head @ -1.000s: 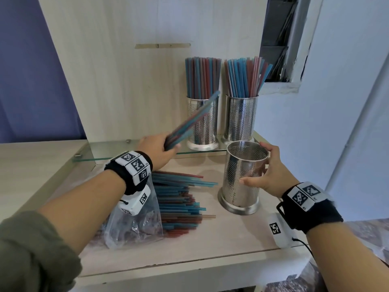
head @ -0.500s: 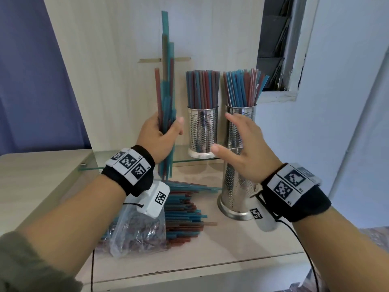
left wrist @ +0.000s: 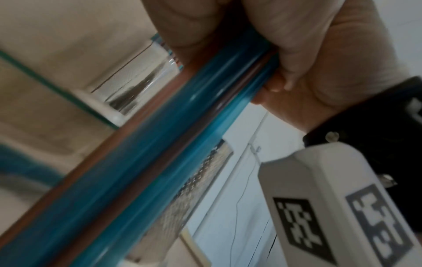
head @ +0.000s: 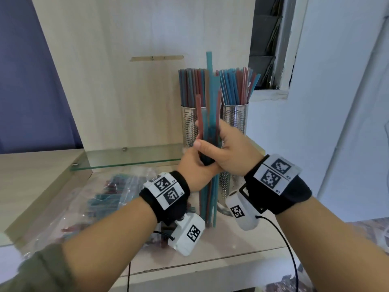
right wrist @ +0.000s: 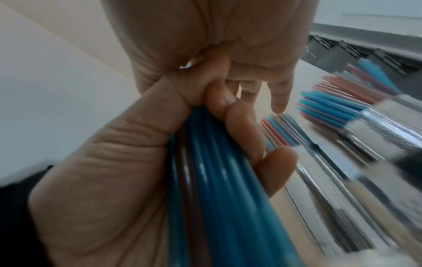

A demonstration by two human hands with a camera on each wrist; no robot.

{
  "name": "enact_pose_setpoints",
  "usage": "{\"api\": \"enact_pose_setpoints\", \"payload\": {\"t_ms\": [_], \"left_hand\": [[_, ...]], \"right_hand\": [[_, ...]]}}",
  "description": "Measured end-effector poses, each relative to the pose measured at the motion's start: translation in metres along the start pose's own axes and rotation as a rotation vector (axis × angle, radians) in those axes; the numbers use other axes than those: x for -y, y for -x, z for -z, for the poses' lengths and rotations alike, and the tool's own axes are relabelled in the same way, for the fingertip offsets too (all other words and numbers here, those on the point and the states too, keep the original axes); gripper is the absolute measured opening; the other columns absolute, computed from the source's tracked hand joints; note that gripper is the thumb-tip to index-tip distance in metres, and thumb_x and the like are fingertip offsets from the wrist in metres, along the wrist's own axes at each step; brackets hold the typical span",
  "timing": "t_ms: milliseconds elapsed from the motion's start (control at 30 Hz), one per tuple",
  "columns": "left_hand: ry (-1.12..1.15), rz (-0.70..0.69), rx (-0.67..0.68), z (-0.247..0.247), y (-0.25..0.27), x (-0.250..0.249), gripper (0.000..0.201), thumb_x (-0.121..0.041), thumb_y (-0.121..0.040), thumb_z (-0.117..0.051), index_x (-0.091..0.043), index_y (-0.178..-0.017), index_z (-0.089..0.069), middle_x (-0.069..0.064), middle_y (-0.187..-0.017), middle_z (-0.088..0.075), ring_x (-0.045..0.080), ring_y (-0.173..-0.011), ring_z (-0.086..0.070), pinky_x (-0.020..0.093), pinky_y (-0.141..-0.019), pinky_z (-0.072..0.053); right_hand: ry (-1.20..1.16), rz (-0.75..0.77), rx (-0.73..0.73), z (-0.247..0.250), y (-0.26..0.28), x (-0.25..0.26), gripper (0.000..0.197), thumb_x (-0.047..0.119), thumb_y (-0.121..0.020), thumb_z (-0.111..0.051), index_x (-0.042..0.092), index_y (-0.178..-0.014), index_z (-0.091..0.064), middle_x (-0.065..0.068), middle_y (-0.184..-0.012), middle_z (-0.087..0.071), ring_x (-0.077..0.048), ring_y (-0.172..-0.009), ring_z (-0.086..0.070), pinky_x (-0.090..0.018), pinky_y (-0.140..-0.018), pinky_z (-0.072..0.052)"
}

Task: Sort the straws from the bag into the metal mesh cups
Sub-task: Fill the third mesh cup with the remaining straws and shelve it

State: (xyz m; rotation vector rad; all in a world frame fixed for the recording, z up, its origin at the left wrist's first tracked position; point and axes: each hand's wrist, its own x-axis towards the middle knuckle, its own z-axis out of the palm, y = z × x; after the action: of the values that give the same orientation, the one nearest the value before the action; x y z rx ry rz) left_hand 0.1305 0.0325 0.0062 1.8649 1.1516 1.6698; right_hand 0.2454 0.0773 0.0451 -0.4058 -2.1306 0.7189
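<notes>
We see both hands wrapped around one upright bundle of straws (head: 211,114), blue and red mixed. The left hand (head: 194,171) grips it low, fingers curled round the stems, and the right hand (head: 232,152) clasps it just above, touching the left, thumb across the front. The bundle's lower ends hang just above the desk (head: 242,247); whether they touch it we cannot tell. Right behind the bundle stands a metal mesh cup (head: 224,186), mostly hidden by the right wrist. Along the desk's back edge runs a glass shelf (head: 130,158) carrying two more mesh cups (head: 235,121), each packed with straws. Toward the desk's left edge lies the clear plastic bag (head: 101,199) with straws inside it.
</notes>
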Motion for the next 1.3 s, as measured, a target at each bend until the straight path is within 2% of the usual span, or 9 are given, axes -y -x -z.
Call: {"api": "enact_pose_setpoints", "payload": {"t_ms": [200, 367, 500, 633, 767, 900, 1000, 1133, 1300], "left_hand": [[0.016, 0.258, 0.034, -0.010, 0.016, 0.023, 0.023, 0.003, -0.079, -0.072, -0.019, -0.084, -0.066, -0.011, -0.074, -0.072, 0.002, -0.075, -0.068, 0.018, -0.069, -0.053], [0.108, 0.270, 0.024, -0.005, 0.022, 0.038, 0.063, 0.011, -0.074, -0.073, -0.011, -0.128, -0.047, -0.010, -0.112, -0.064, -0.002, -0.103, -0.063, 0.015, -0.082, -0.050], [-0.022, 0.385, 0.194, 0.010, 0.029, 0.046, 0.064, -0.004, -0.066, -0.085, -0.010, -0.121, -0.054, 0.001, -0.109, -0.070, 0.009, -0.102, -0.066, 0.035, -0.093, -0.053], [-0.374, 0.428, 0.388, 0.048, 0.027, 0.043, 0.090, -0.037, -0.054, -0.089, -0.023, -0.131, -0.044, -0.009, -0.124, -0.060, 0.004, -0.116, -0.056, 0.026, -0.102, -0.044], [-0.571, 0.352, 0.263, 0.084, 0.007, 0.013, 0.072, -0.010, -0.079, -0.073, -0.019, -0.139, -0.036, -0.007, -0.126, -0.052, 0.005, -0.116, -0.049, 0.004, -0.085, -0.036], [-0.754, 0.328, 0.199, 0.104, -0.011, 0.006, 0.045, -0.019, -0.087, -0.065, -0.021, -0.128, -0.049, -0.007, -0.116, -0.059, 0.010, -0.110, -0.055, 0.020, -0.087, -0.038], [-1.046, 0.392, 0.383, 0.099, -0.008, 0.027, 0.036, -0.030, -0.092, -0.059, -0.020, -0.126, -0.054, -0.004, -0.125, -0.057, 0.014, -0.117, -0.052, 0.018, -0.090, -0.034], [-1.269, 0.402, 0.588, 0.086, -0.004, 0.066, 0.035, -0.038, -0.094, -0.053, -0.023, -0.126, -0.056, 0.000, -0.133, -0.053, 0.020, -0.124, -0.045, 0.034, -0.104, -0.037], [-1.385, 0.599, 0.733, 0.077, -0.011, 0.100, 0.054, -0.028, -0.095, -0.042, -0.027, -0.147, -0.030, 0.007, -0.153, -0.032, 0.027, -0.145, -0.015, 0.044, -0.118, -0.015]], "right_hand": [[-0.238, -0.159, -0.146, -0.013, 0.007, -0.014, 0.016, 0.014, -0.087, -0.071, 0.005, -0.099, -0.066, 0.009, -0.076, -0.064, 0.003, -0.069, -0.061, -0.013, -0.068, -0.049], [-0.343, -0.153, -0.178, -0.035, 0.015, -0.021, 0.033, 0.010, -0.077, -0.081, 0.010, -0.101, -0.057, 0.004, -0.079, -0.064, -0.001, -0.071, -0.063, -0.015, -0.068, -0.050], [-0.325, -0.171, -0.227, -0.047, 0.018, -0.027, 0.013, 0.008, -0.086, -0.072, 0.009, -0.093, -0.062, 0.003, -0.070, -0.062, 0.000, -0.058, -0.060, -0.012, -0.060, -0.048], [-0.356, -0.242, -0.235, -0.053, 0.019, -0.041, 0.011, 0.008, -0.086, -0.072, 0.008, -0.082, -0.062, 0.001, -0.058, -0.060, -0.010, -0.051, -0.057, -0.025, -0.057, -0.050], [-0.334, -0.314, -0.183, -0.064, 0.032, -0.055, 0.018, 0.015, -0.087, -0.072, 0.012, -0.075, -0.059, 0.000, -0.055, -0.060, -0.014, -0.052, -0.056, -0.027, -0.059, -0.049], [-0.324, -0.312, -0.256, -0.058, 0.037, -0.051, 0.023, 0.017, -0.090, -0.068, 0.006, -0.073, -0.057, -0.003, -0.054, -0.055, -0.009, -0.047, -0.052, -0.019, -0.056, -0.047], [-0.266, -0.265, -0.329, -0.043, 0.036, -0.048, 0.030, 0.017, -0.091, -0.067, 0.011, -0.064, -0.055, -0.001, -0.051, -0.054, -0.008, -0.046, -0.052, -0.017, -0.056, -0.047], [-0.229, -0.248, -0.343, -0.029, 0.042, -0.052, 0.030, 0.018, -0.091, -0.066, 0.012, -0.064, -0.054, 0.000, -0.052, -0.054, -0.009, -0.048, -0.054, -0.021, -0.056, -0.050], [-0.167, -0.307, -0.264, -0.029, 0.054, -0.065, 0.026, 0.025, -0.090, -0.068, 0.018, -0.068, -0.057, 0.003, -0.056, -0.059, -0.010, -0.052, -0.059, -0.032, -0.062, -0.055]]}}
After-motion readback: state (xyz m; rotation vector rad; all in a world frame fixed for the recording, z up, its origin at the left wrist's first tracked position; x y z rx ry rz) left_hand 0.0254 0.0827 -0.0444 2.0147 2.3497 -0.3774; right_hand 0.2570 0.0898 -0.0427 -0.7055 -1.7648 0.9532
